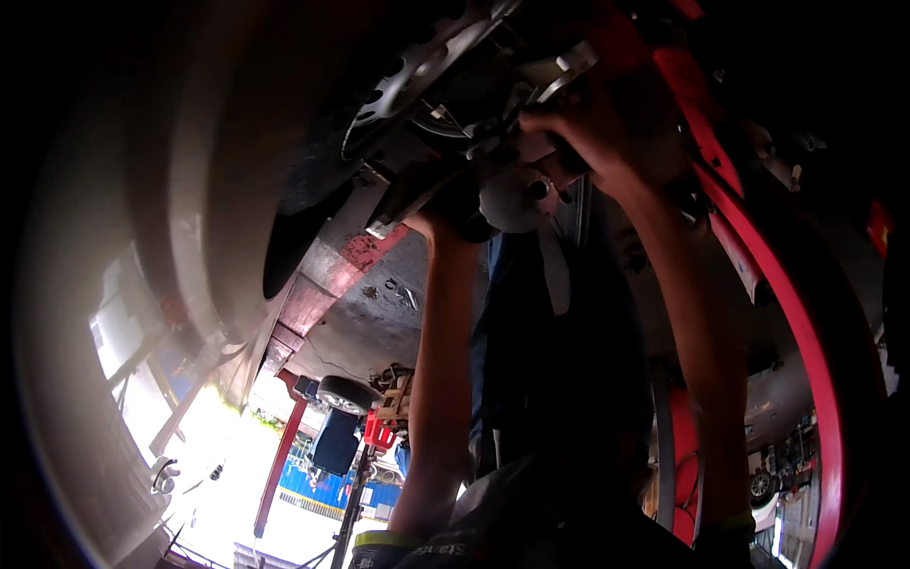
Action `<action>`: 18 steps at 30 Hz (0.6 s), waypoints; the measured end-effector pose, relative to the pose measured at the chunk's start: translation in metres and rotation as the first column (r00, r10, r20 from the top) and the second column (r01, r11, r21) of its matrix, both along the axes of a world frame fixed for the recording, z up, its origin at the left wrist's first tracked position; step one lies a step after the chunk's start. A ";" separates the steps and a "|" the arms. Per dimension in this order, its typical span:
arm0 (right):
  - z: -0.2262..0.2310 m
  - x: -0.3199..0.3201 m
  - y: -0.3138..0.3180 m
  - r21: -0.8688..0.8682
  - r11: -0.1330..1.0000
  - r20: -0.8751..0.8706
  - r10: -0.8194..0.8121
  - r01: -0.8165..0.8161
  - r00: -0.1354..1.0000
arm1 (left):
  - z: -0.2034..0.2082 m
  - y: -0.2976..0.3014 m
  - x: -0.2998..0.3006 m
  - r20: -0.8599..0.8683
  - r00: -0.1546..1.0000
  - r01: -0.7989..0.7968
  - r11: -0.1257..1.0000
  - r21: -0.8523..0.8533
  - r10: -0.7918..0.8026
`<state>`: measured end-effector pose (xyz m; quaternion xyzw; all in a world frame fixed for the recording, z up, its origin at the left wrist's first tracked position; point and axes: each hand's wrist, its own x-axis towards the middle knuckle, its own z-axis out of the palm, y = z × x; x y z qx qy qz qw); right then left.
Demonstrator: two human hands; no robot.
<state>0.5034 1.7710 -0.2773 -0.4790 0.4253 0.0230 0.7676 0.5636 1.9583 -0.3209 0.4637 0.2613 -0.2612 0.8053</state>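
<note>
- Two bare hands reach up beneath one vehicle, the left hand lower and the right hand higher.
- The left hand lies mostly behind one dark part and in shadow; I cannot tell whether it grips anything.
- The right hand is bent, its thumb pointing left against the dim metal parts; its other fingers are hidden, so I cannot tell how firmly it holds.
- Between the two hands sits one rounded grey part with one dark round hole.
- Just above the right hand, one pale metal bracket juts out at a slant.
- Up and left of the hands is one wheel rim with several dark holes, too shaded to count surely.
- Two forearms rise from below, each with one yellow-edged cuff near the lower edge.
- One pale body panel curves down the left side.
- One long red beam bends along the right.
- Farther off, lower left, are one tyred wheel, one red basket and one blue fence.
</note>
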 end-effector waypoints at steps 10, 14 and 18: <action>0.000 0.013 0.000 -0.029 0.999 0.046 -0.018 0.019 0.999 | 0.001 -0.004 0.013 -0.036 0.996 -0.081 0.996 -0.023 0.080; -0.007 0.028 -0.007 -0.067 0.997 0.059 0.047 -0.043 0.997 | 0.006 -0.010 0.028 0.045 0.998 -0.036 0.995 0.093 0.032; -0.008 0.030 -0.003 -0.095 0.995 0.041 -0.024 0.028 0.999 | 0.012 -0.014 0.027 0.018 1.000 0.014 0.997 0.074 -0.016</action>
